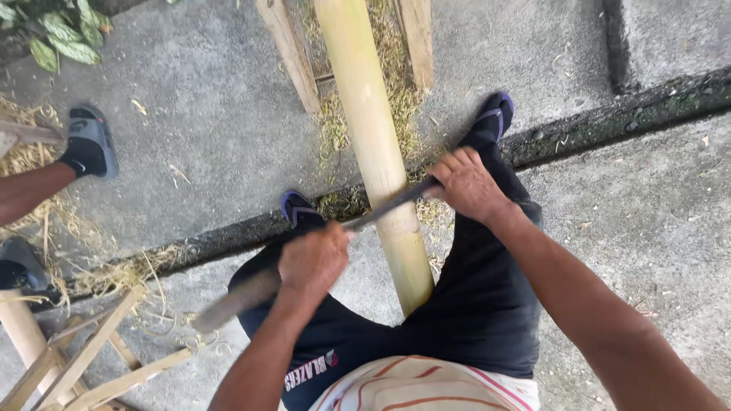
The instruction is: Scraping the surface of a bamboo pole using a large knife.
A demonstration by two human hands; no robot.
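Note:
A thick pale bamboo pole (371, 129) runs from the top of the view down between my legs. A long dark blade (381, 211) lies across the pole, roughly level with my feet. My left hand (314, 259) grips the blade's handle end on the left of the pole. My right hand (466, 183) grips the blade's other end on the right of the pole. Both hands press the blade against the bamboo surface. I wear dark shorts and blue sandals (301, 209).
A wooden frame (293, 53) supports the pole at the top, with bamboo shavings (333, 122) under it. Another person's leg and sandalled foot (90, 143) stand at the left. A wooden trestle (84, 358) and another bamboo piece sit at lower left. A dark gutter (609, 114) crosses the concrete.

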